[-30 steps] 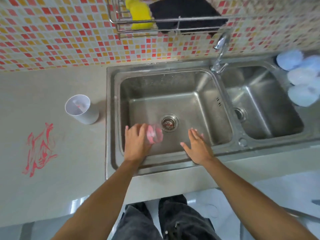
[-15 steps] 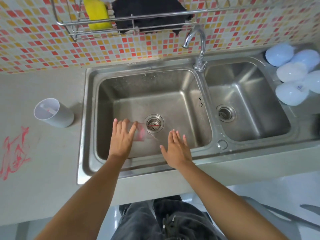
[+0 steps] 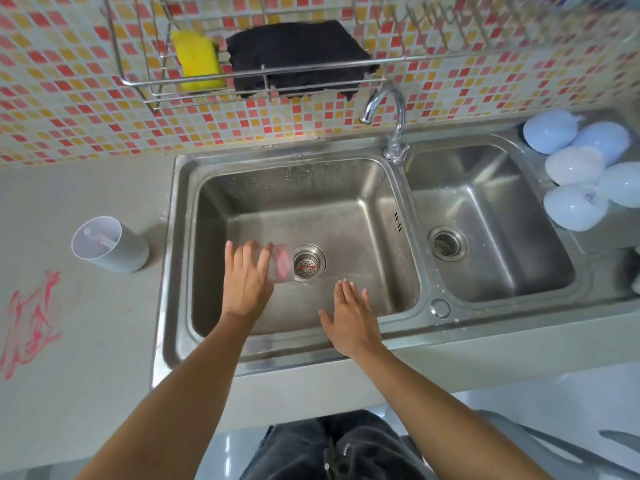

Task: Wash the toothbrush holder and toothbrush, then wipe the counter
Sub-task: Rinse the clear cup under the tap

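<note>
My left hand [image 3: 246,282] holds a clear cup [image 3: 282,263] smeared with red, tipped on its side over the left basin just left of the drain [image 3: 309,263]. The hand covers most of the cup. My right hand [image 3: 349,320] hovers open and flat over the basin's front edge, holding nothing. A white cup [image 3: 114,247] stands on the counter left of the sink, with what looks like a toothbrush [image 3: 98,239] lying inside. A red stain [image 3: 31,323] marks the counter at the far left.
The double steel sink [image 3: 173,237] has a faucet [image 3: 391,112] between its basins, with no water running. A wall rack above holds a yellow sponge [image 3: 199,60] and a black cloth [image 3: 298,57]. Several pale blue bowls [image 3: 575,174] lie upside down at the right.
Both hands stay over the left basin, the left still holding the clear cup near the drain. The camera view has shifted, bringing the rack and faucet further into sight.
</note>
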`<state>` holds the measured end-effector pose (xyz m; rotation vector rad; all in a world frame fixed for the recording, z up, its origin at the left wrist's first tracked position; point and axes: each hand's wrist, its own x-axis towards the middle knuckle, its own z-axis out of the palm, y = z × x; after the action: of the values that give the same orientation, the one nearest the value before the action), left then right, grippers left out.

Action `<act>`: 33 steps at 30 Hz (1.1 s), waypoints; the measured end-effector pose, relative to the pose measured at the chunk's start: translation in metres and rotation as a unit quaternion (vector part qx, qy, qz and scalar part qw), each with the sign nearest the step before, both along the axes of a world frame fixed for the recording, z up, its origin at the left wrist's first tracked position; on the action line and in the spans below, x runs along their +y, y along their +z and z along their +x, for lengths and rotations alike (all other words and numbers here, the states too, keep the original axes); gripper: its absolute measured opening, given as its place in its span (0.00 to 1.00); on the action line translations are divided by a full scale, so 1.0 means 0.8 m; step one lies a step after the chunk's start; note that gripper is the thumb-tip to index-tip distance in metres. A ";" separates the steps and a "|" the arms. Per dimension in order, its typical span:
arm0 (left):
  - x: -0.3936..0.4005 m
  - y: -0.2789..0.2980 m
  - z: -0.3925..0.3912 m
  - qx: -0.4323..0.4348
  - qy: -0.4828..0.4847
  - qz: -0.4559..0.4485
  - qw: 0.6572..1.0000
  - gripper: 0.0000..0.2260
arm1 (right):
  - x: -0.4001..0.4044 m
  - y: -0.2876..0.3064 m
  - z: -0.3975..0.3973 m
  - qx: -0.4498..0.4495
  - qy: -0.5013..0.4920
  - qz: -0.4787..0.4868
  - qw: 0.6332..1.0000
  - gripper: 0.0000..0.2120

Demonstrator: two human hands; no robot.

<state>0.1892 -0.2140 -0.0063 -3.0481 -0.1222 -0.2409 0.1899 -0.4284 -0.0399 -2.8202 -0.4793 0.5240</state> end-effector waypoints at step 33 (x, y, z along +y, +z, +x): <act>-0.108 0.120 0.232 0.007 0.036 -0.459 0.888 0.36 | -0.042 0.081 0.378 -0.063 0.019 0.133 0.989 0.22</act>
<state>0.3747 -0.3000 0.0896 -3.9702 -0.4703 -0.1878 0.4921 -0.4622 0.0248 -2.6006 -0.5828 0.2657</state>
